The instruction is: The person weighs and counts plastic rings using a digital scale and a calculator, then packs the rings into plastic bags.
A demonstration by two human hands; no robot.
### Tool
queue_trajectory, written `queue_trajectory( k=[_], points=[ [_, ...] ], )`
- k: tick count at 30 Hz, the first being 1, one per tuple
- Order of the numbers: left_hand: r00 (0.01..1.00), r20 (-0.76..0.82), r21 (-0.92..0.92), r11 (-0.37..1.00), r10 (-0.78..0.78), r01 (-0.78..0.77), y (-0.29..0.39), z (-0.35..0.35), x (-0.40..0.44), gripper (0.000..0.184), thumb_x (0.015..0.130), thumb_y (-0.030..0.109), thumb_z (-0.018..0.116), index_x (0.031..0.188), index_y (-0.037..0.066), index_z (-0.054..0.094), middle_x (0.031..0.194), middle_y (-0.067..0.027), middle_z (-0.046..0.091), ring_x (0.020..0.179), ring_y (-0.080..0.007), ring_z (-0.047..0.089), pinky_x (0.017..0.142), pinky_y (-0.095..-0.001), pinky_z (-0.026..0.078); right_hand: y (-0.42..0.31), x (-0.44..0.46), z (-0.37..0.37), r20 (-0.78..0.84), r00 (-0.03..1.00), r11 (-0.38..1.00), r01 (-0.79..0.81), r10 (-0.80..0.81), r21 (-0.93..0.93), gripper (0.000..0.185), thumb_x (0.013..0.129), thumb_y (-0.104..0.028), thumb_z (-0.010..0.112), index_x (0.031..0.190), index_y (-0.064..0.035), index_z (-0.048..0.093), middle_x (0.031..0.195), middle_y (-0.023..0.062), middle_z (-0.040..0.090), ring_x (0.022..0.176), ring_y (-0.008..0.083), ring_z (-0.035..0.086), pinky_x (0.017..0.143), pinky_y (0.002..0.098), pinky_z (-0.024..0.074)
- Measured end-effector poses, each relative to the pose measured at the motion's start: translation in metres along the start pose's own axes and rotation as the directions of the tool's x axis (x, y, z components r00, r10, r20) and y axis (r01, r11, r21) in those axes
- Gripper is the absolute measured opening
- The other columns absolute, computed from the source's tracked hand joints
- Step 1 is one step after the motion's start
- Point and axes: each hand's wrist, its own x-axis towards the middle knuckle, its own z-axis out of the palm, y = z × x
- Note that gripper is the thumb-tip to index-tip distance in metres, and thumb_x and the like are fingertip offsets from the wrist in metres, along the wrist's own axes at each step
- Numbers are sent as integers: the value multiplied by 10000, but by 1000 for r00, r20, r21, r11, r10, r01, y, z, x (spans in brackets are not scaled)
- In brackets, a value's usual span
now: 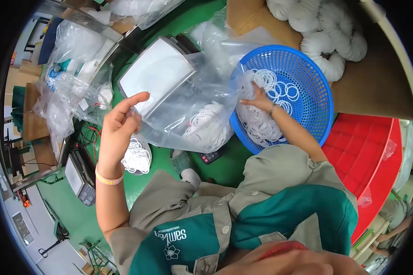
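Observation:
My left hand, a band round its wrist, is closed on the edge of a clear plastic bag, its index finger stretched out. White rings lie in the bag's lower right part. My right hand reaches into a blue perforated basket, thumb and fingers apart, over a heap of white rings. The bag's right side meets the basket's left rim. A few loose rings lie on the basket's bottom.
A scale with a pale plate stands beyond the bag. More rings fill a dish below my left hand. Another scale is at the left. Bundled white rings lie in a cardboard box; a red crate is at the right.

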Motion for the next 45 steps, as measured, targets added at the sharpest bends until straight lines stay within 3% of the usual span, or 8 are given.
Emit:
queue_trajectory(
  k=[7,10,14,18,21,29,38,45],
  points=[
    [999,28,-25,999,27,-26,-5,-2,-2,397,721,-30,437,1108,-11,521,617,59,384,555,-22,350,502,-166,298,-27,-43,20,177,972,920,75,-154,385,1168,529,-574,701,1344,-65,38,1357,248,84,1272,347,86,1028,384,143],
    [998,54,-4,1000,20,-19,-9,-6,-4,388,735,-18,442,1118,-22,506,815,15,544,564,-19,362,501,-162,310,-47,-61,13,243,926,902,179,-289,393,1093,580,-546,685,1339,-57,69,1372,206,80,1277,320,86,1030,386,139],
    [999,-40,105,994,30,-25,-4,-1,-4,386,733,-16,433,1108,-10,523,673,44,433,544,-21,323,479,-157,269,-30,-69,29,294,910,927,193,-292,323,1020,556,-472,734,1313,-76,177,1344,175,176,1257,307,152,1014,376,184],
    [998,69,67,998,12,-17,-39,-28,8,500,717,-21,438,1216,-4,411,1187,-60,486,503,-20,344,436,-146,278,-28,-82,22,255,906,863,191,-339,468,940,512,-280,793,1264,-50,280,1267,147,311,1204,267,264,959,356,276],
    [995,88,18,999,44,-45,17,6,-16,371,784,5,441,1140,55,533,617,75,355,518,-28,255,474,-165,224,-37,-107,-3,332,930,952,53,-157,301,774,554,-97,640,1253,-57,309,1125,158,481,1054,253,459,851,360,374],
    [986,164,-48,999,15,-7,-3,8,-9,415,804,37,453,1217,87,449,572,71,404,463,-10,282,427,-148,221,23,-121,-25,-86,996,995,46,-37,94,577,606,-50,518,1173,-68,413,1071,201,522,994,330,503,836,375,402],
    [980,198,135,989,23,-51,29,32,-30,591,736,77,512,1297,147,341,584,5,449,478,-75,313,456,-203,267,1,-191,-136,-434,899,792,225,56,568,577,480,62,530,1053,-9,524,971,110,587,898,187,531,794,306,423],
    [939,311,-247,966,149,-72,33,49,-32,673,721,1,531,1314,-7,211,606,5,424,527,-74,362,524,-200,318,-120,-219,-217,-501,782,436,623,-371,650,554,571,66,530,1117,19,450,1053,86,538,955,153,505,836,275,412]
  ],
)
